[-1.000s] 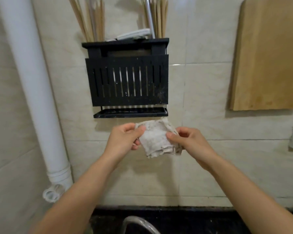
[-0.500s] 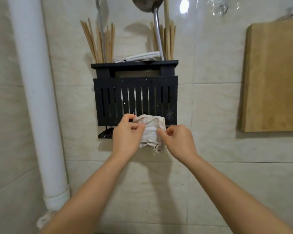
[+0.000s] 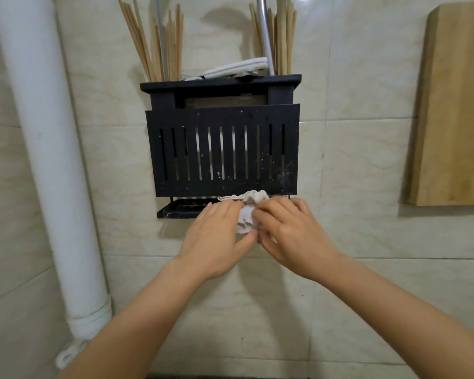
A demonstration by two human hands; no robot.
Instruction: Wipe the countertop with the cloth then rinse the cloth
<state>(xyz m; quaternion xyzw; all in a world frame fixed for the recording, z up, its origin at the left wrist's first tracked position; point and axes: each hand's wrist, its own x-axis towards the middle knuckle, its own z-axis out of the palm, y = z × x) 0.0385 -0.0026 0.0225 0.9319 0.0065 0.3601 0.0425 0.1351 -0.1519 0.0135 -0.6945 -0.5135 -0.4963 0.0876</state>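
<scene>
Cloth: We saw the white cloth point(image 3: 248, 212) bunched up small between the two hands. It sat at the 6 o'clock edge of the black utensil rack point(image 3: 222, 154), and its top reached the rack's bottom edge.
Left hand: The left hand point(image 3: 216, 236) came in from 7 o'clock. Its fingers lay over the left side of the cloth and its thumb was tucked under, so it was pinching the cloth.
Right hand: The right hand point(image 3: 290, 236) came in from 5 o'clock. Its bent fingers gripped the right side of the cloth. We saw the two hands almost touching.
Drip tray: A flat black drip tray point(image 3: 181, 210) hung just under the rack. The hands hid its right half from us.
Rack top: At 12 o'clock we saw two bunches of wooden chopsticks point(image 3: 159, 45) standing up, with a metal handle point(image 3: 266, 34) in the right bunch. A folded white thing point(image 3: 238, 68) lay between the bunches; we could not tell what it was.
Pipe: A fat white pipe point(image 3: 47, 149) ran down the wall at 9 o'clock from the rack.
Cutting board: A wooden cutting board point(image 3: 454, 110) was against the wall at 3 o'clock, well apart from the rack.
Wall: Behind it all we saw a pale tiled wall point(image 3: 353, 165).
</scene>
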